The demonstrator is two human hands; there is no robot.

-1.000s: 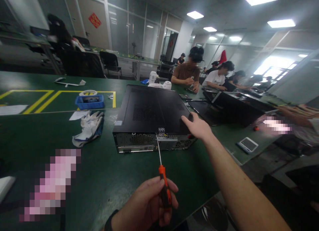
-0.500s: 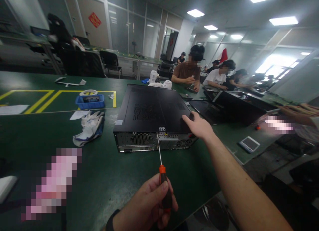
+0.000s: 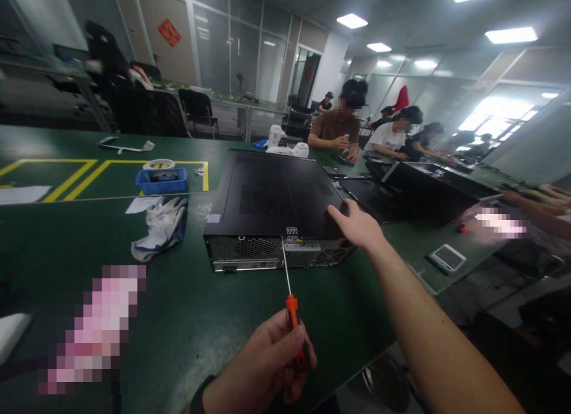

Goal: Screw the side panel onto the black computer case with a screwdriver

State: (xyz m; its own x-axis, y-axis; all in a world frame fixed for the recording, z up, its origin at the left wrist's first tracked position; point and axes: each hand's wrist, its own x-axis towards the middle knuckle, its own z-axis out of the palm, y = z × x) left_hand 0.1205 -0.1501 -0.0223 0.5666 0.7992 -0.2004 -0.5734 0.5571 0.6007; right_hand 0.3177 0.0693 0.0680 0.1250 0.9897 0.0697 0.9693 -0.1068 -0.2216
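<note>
A black desktop computer case (image 3: 272, 194) lies flat on the green table, its rear panel with vents and ports facing me. My left hand (image 3: 272, 357) is closed around the orange and black handle of a screwdriver (image 3: 292, 313). The screwdriver's thin shaft points away from me, and its tip meets the upper middle of the rear panel. Whatever the tip touches is too small to make out. My right hand (image 3: 357, 223) grips the right side of the case, thumb on the top cover; the other fingers are mostly hidden beyond the edge.
White gloves (image 3: 160, 226) and a blue bin (image 3: 161, 181) with a tape roll (image 3: 159, 165) lie to the left. Beyond the case stand white objects (image 3: 288, 145). Another opened case (image 3: 428, 191) and a white device (image 3: 447, 258) are at right. Co-workers sit beyond.
The screwdriver handle has turned a little in my left hand, and the fingers have shifted around it. My right hand and the computer case stay in place.
</note>
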